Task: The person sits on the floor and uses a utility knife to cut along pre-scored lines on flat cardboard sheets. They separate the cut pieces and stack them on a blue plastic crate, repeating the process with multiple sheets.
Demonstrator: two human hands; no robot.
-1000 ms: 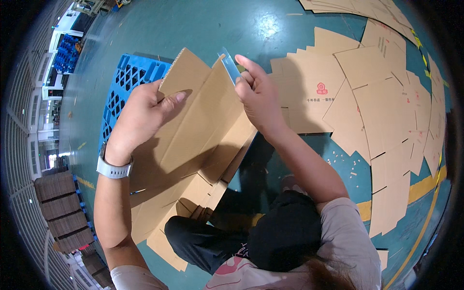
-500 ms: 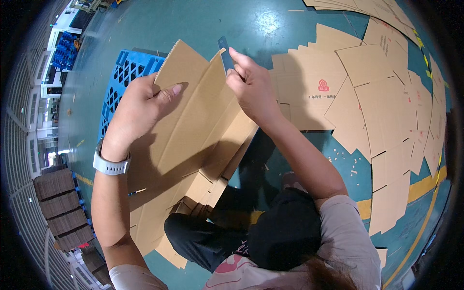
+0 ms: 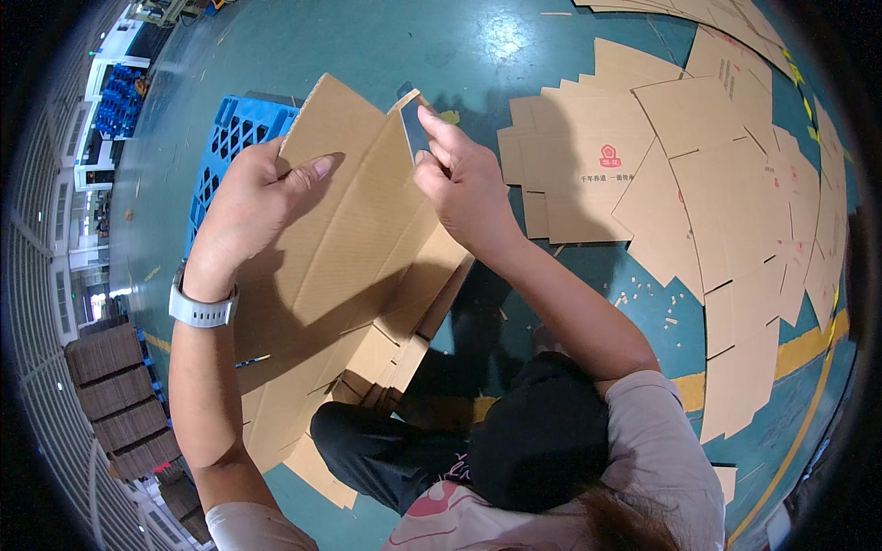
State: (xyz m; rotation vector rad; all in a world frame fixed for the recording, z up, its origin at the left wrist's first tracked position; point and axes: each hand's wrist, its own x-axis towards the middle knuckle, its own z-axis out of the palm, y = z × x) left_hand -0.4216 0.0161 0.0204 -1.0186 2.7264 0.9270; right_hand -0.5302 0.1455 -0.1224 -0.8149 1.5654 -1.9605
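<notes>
My left hand (image 3: 248, 207) grips the left edge of a creased brown cardboard sheet (image 3: 335, 243), thumb on its face and fingers hidden behind. The sheet stands tilted over other cardboard pieces (image 3: 372, 354) near my knee. In my closed right hand (image 3: 469, 188) is a thin flat blue-grey metal blade (image 3: 415, 133), with the index finger stretched along it. The blade lies against the narrow upper tip of the sheet's right-hand flap, and its far end shows just beyond that tip.
Behind the sheet is a blue plastic pallet (image 3: 234, 133). Overlapping flat cardboard sheets (image 3: 588, 156) cover the green floor at right, with small cardboard scraps (image 3: 643, 298) nearby. Stacks of folded cardboard (image 3: 115, 395) stand at far left. My bent knee (image 3: 367, 450) is close below the sheet.
Both hands and the cardboard sheet have shifted slightly left. The blade has slid down toward me along the flap tip, so less of its far end sticks out.
</notes>
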